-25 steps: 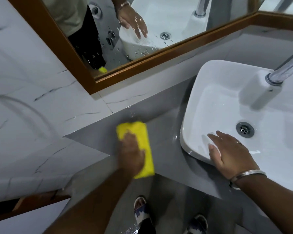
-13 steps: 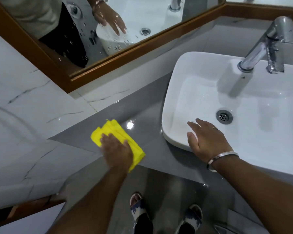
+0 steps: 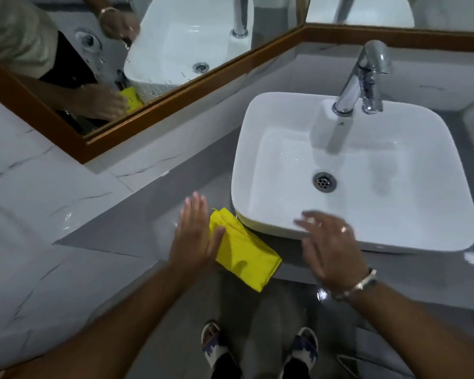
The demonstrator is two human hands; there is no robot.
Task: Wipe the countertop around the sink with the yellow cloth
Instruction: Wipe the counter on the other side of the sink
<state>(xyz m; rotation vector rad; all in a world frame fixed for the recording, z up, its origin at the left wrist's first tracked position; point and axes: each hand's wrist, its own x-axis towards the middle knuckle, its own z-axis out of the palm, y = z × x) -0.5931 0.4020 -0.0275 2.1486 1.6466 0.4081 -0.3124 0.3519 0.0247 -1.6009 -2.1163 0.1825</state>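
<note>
The folded yellow cloth point(image 3: 244, 250) lies flat on the grey countertop point(image 3: 137, 228), against the front left corner of the white sink point(image 3: 246, 149). My left hand point(image 3: 193, 236) is just left of the cloth with its fingers straight and apart. Only the thumb side touches the cloth's left edge. My right hand point(image 3: 329, 247), blurred and wearing a ring and a metal bangle, hovers over the sink's front rim with its fingers spread and nothing in it.
A chrome faucet point(image 3: 364, 77) stands at the back of the sink. A wood-framed mirror point(image 3: 175, 105) runs along the marble wall behind. The countertop's front edge is just below the cloth, with my sandalled feet point(image 3: 257, 348) on the floor below.
The cloth has travelled right, from the open counter to the sink's corner. My left hand has lifted off the top of it and opened. My right hand has come off the sink rim.
</note>
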